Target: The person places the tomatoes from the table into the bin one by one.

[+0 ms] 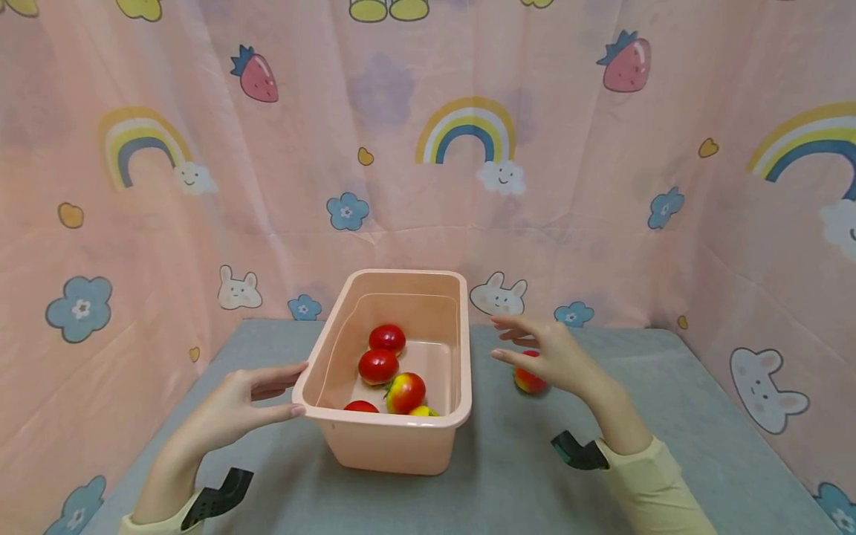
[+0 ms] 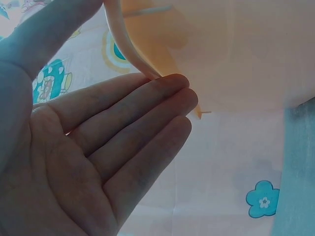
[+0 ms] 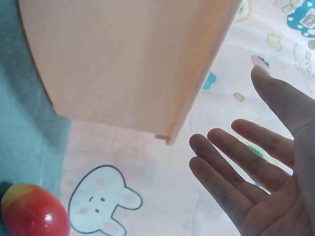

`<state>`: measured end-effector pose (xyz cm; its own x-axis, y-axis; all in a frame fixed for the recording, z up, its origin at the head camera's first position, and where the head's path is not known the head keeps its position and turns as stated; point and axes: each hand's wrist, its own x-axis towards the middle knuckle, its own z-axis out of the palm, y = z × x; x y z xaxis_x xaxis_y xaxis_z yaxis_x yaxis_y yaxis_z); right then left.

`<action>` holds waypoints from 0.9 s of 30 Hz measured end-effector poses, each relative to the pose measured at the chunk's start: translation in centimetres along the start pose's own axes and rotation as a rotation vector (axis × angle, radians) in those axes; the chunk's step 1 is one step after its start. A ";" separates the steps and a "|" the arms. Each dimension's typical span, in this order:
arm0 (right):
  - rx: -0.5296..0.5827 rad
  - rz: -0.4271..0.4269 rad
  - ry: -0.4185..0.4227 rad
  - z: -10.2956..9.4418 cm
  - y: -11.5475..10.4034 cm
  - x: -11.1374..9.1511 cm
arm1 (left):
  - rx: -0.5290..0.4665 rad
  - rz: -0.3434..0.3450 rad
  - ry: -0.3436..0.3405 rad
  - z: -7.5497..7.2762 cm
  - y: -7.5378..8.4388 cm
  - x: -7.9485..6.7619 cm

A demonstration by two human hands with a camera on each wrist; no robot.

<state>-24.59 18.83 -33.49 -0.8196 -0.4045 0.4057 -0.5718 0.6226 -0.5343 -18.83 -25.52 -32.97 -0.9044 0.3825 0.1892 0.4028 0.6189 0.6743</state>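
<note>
A peach-coloured plastic bin (image 1: 384,447) stands on the grey table, with several shiny fruits inside. Two of them are a deep red fruit (image 1: 387,339) and a red-and-yellow fruit (image 1: 405,393); the near wall partly hides others. My left hand (image 1: 227,409) touches the bin's left rim near the front corner, fingers extended and thumb apart. Right of the bin, my right hand (image 1: 551,357) hovers with fingers spread and nothing held. Partly behind it in the head view lies a red-and-yellow fruit (image 1: 528,383), also seen low in the right wrist view as a fruit (image 3: 37,214).
A pink patterned curtain (image 1: 414,238) hangs behind and along both sides of the grey tabletop (image 1: 521,483). Dark straps or mounts sit at both wrists, such as the right black mount (image 1: 579,452), beside pale yellow sleeves (image 1: 652,483).
</note>
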 end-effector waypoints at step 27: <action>-0.022 0.148 -0.048 1.3 6.3 -1.3 | 0.003 -0.015 -0.001 0.0 -0.2 0.0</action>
<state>-27.21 22.44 -38.35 -0.8958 -0.3386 0.2879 -0.4444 0.6917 -0.5693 -18.89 -25.61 -33.10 -0.9102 0.3737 0.1787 0.3898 0.6267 0.6748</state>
